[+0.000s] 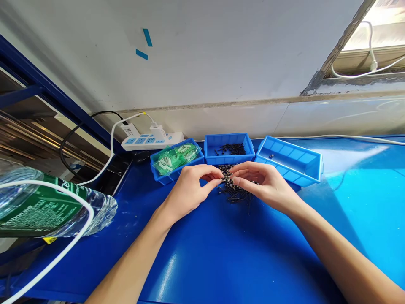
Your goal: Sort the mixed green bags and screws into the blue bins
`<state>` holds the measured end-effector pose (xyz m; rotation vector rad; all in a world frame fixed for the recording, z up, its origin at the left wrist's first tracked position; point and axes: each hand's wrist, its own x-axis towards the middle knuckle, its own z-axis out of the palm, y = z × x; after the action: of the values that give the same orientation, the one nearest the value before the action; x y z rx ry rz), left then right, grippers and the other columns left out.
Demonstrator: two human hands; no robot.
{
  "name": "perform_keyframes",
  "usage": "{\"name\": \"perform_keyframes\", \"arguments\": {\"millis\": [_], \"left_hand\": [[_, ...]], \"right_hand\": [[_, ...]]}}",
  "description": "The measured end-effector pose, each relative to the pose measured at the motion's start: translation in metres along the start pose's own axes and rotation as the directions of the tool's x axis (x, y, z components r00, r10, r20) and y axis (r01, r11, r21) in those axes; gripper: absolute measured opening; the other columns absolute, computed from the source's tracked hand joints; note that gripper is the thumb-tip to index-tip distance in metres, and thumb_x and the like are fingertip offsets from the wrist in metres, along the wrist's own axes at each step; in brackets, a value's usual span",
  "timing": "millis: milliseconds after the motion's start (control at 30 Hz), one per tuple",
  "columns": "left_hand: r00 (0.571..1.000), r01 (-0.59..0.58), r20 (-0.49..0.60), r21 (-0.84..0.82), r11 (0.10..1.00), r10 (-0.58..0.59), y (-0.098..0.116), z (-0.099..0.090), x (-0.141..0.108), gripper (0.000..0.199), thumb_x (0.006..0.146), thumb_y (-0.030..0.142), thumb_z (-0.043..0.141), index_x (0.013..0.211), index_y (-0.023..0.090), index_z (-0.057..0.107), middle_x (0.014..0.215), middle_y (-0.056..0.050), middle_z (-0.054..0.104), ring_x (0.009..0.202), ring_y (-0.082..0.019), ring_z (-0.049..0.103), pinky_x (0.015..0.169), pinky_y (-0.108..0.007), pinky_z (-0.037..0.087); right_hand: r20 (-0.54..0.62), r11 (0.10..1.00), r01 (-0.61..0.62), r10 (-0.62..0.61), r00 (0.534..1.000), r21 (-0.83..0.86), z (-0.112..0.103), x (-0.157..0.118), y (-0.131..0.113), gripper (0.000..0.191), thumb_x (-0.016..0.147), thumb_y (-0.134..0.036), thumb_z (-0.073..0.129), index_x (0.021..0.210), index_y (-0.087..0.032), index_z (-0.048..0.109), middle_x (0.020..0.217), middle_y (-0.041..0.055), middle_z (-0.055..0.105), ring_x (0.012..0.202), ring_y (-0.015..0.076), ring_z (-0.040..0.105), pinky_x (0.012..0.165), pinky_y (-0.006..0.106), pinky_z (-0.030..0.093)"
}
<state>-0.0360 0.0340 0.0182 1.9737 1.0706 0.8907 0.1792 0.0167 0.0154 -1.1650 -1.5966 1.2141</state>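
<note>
A loose pile of dark screws (236,195) lies on the blue table, with some shiny pieces among them. Over its left side is my left hand (193,185), thumb and forefinger pinched together at the pile; what they hold is too small to make out. My right hand (264,183) reaches in from the other side, its fingers closed near the left fingertips, and any piece between them is hidden. Behind the pile stands a blue bin (229,159) with dark screws (234,149) inside. To its right, a tilted blue bin (289,162) holds a small dark piece.
At the left, a blue bin (164,179) carries green bags (179,157) of pale parts. Behind it sits a white power strip (152,142) with cables. A large bottle (47,207) lies at the left edge, a white cable (90,211) crossing it. A wall (202,55) rises behind.
</note>
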Motion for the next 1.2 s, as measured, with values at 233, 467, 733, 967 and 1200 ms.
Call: {"name": "perform_keyframes", "arguments": {"millis": [233, 467, 733, 967, 1200], "left_hand": [[0.997, 0.049, -0.050, -0.097, 0.994, -0.055, 0.002, 0.001, -0.001, 0.018, 0.083, 0.017, 0.076, 0.093, 0.023, 0.061, 0.078, 0.004, 0.076, 0.072, -0.014, 0.074, 0.072, -0.023, 0.058], [0.997, 0.069, -0.020, -0.124, 0.990, -0.072, 0.001, 0.003, -0.003, 0.022, 0.085, 0.020, 0.077, 0.093, 0.024, 0.056, 0.076, 0.006, 0.079, 0.072, -0.015, 0.077, 0.068, -0.022, 0.054], [0.996, 0.025, 0.087, -0.067, 0.997, -0.019, 0.005, 0.001, -0.002, 0.007, 0.091, 0.024, 0.073, 0.092, 0.021, 0.066, 0.082, 0.003, 0.077, 0.077, -0.015, 0.074, 0.075, -0.023, 0.056], [0.967, -0.099, 0.252, 0.283, 0.954, 0.026, -0.007, -0.002, -0.003, 0.006, 0.088, 0.015, 0.077, 0.091, 0.018, 0.073, 0.087, -0.001, 0.072, 0.079, -0.017, 0.067, 0.074, -0.027, 0.051], [0.951, -0.069, 0.308, 0.324, 0.943, -0.036, -0.011, 0.001, -0.003, 0.010, 0.092, 0.011, 0.070, 0.085, 0.018, 0.068, 0.087, -0.001, 0.067, 0.078, -0.016, 0.064, 0.071, -0.027, 0.048]], "right_hand": [[0.056, 1.000, -0.021, 0.020, 0.998, 0.009, 0.001, -0.001, -0.003, 0.027, 0.082, -0.036, 0.079, 0.102, -0.020, 0.078, 0.088, 0.0050, 0.081, 0.080, 0.0217, 0.075, 0.077, 0.034, 0.063], [0.098, 0.987, -0.083, 0.070, 0.993, 0.135, 0.001, -0.001, 0.002, 0.025, 0.079, -0.038, 0.083, 0.096, -0.019, 0.081, 0.081, 0.0050, 0.081, 0.079, 0.0221, 0.077, 0.073, 0.032, 0.061], [0.112, 0.952, -0.176, 0.152, 0.982, 0.250, -0.001, 0.001, 0.000, 0.031, 0.069, -0.041, 0.092, 0.087, -0.018, 0.083, 0.073, 0.0052, 0.080, 0.071, 0.0224, 0.077, 0.070, 0.034, 0.061], [-0.097, 0.899, -0.061, 0.114, 0.989, 0.433, -0.005, 0.001, 0.002, 0.072, 0.073, -0.027, 0.090, 0.140, -0.037, 0.066, 0.151, 0.0056, 0.064, 0.126, 0.0295, 0.070, 0.102, 0.042, 0.058], [-0.067, 0.929, -0.085, 0.116, 0.991, 0.360, -0.006, 0.000, 0.002, 0.051, 0.079, -0.029, 0.086, 0.129, -0.031, 0.073, 0.141, 0.0080, 0.071, 0.111, 0.0277, 0.076, 0.099, 0.044, 0.059]]}}
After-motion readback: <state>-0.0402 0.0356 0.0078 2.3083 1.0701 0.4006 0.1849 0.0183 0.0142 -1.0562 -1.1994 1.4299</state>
